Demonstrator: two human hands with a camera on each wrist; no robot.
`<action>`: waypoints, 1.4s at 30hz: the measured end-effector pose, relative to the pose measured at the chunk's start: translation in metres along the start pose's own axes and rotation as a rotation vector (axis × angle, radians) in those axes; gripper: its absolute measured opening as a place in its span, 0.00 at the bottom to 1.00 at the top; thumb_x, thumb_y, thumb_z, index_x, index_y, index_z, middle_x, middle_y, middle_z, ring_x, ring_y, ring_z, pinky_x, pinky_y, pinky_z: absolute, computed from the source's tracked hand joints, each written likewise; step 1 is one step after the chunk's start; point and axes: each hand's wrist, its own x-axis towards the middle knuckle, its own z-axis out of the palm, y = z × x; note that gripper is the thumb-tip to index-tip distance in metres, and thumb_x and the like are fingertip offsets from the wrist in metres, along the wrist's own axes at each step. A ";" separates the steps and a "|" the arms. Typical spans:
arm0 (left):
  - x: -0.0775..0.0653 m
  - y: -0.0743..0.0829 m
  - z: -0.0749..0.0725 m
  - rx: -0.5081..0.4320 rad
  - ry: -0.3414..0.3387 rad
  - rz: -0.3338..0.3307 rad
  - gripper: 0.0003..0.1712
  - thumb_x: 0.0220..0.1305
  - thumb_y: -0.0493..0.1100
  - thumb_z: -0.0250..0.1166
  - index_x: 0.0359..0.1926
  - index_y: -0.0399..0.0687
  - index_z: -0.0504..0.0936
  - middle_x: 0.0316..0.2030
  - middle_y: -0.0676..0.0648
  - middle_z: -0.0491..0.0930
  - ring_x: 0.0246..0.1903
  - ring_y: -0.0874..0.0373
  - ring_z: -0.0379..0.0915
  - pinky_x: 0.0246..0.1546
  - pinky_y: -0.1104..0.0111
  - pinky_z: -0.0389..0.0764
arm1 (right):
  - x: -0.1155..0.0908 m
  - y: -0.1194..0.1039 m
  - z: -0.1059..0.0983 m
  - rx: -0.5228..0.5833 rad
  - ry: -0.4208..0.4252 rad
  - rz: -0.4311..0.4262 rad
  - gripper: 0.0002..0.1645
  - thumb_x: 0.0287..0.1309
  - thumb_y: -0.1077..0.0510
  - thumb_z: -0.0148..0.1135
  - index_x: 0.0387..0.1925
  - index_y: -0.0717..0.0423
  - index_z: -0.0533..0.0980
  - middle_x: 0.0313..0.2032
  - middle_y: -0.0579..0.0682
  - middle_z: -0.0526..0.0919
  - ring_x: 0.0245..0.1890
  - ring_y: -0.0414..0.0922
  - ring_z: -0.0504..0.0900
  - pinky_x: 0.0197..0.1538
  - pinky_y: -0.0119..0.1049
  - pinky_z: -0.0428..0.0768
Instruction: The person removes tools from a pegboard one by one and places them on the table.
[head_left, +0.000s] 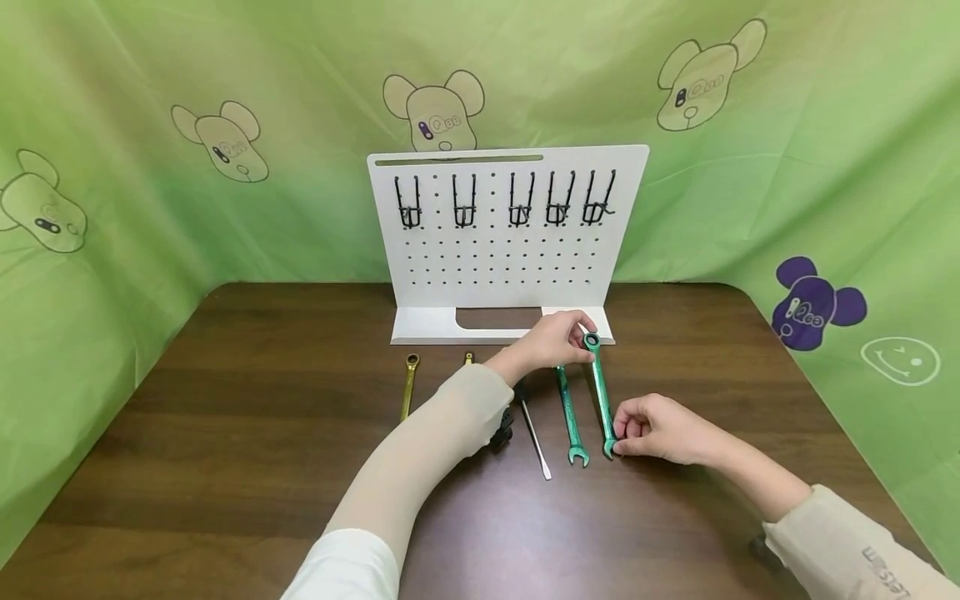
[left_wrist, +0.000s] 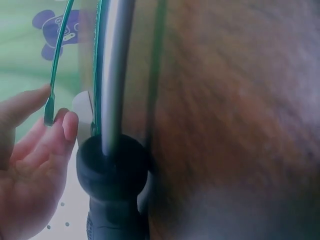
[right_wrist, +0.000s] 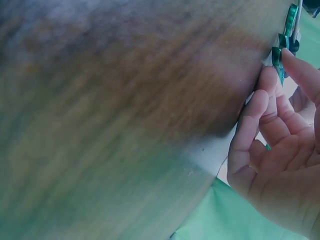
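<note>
A green combination wrench [head_left: 603,396] lies lengthwise between my two hands at the right of the row of tools. My left hand [head_left: 555,337] pinches its ring end; in the left wrist view, thumb and fingers [left_wrist: 69,125] sit on both sides of that end. At the open-jawed end, my right hand [head_left: 663,429] pinches the tip between thumb and forefinger, as the right wrist view also shows. A second green wrench [head_left: 567,408] lies just to the left. Beside that is a flat-blade screwdriver [head_left: 536,437], its handle partly hidden by my left forearm.
A white pegboard [head_left: 495,292] stands at the back with several black hooks [head_left: 520,204] along its upper part. Left of my forearm lie a yellow wrench [head_left: 408,387] and another yellow tool [head_left: 469,358], mostly covered. A black object [head_left: 502,429] shows beside my sleeve.
</note>
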 end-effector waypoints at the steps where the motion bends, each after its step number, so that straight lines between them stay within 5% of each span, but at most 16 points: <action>1: 0.000 0.000 0.000 0.010 -0.002 0.005 0.21 0.60 0.40 0.72 0.53 0.42 0.78 0.36 0.47 0.83 0.33 0.65 0.77 0.35 0.82 0.72 | 0.000 0.000 0.000 -0.001 0.001 0.001 0.10 0.52 0.61 0.72 0.28 0.59 0.76 0.19 0.39 0.72 0.18 0.29 0.67 0.22 0.25 0.68; 19: 0.006 -0.006 0.002 0.154 -0.069 0.015 0.19 0.62 0.43 0.70 0.53 0.43 0.79 0.27 0.54 0.77 0.27 0.66 0.68 0.32 0.80 0.68 | 0.003 -0.001 0.000 0.012 -0.015 0.001 0.13 0.50 0.61 0.73 0.29 0.61 0.75 0.18 0.40 0.69 0.17 0.29 0.65 0.21 0.25 0.65; 25: 0.004 -0.004 0.000 0.151 -0.059 -0.011 0.17 0.65 0.43 0.67 0.54 0.44 0.81 0.37 0.48 0.86 0.34 0.64 0.76 0.34 0.79 0.72 | 0.003 -0.001 -0.001 0.018 -0.027 0.003 0.14 0.50 0.61 0.73 0.30 0.61 0.74 0.18 0.40 0.69 0.17 0.29 0.65 0.21 0.25 0.64; 34: 0.003 0.000 -0.002 0.139 -0.065 -0.014 0.16 0.69 0.42 0.64 0.55 0.43 0.82 0.49 0.46 0.87 0.50 0.60 0.83 0.46 0.78 0.79 | 0.004 -0.003 -0.005 -0.022 -0.025 -0.007 0.13 0.50 0.60 0.73 0.28 0.58 0.74 0.17 0.39 0.69 0.18 0.29 0.65 0.22 0.25 0.65; 42: -0.013 0.014 -0.016 0.210 -0.099 0.102 0.19 0.70 0.42 0.61 0.59 0.41 0.79 0.55 0.47 0.83 0.54 0.59 0.80 0.54 0.77 0.76 | -0.001 -0.002 -0.006 -0.003 -0.044 -0.011 0.12 0.53 0.60 0.72 0.29 0.59 0.75 0.19 0.39 0.71 0.18 0.29 0.67 0.23 0.26 0.67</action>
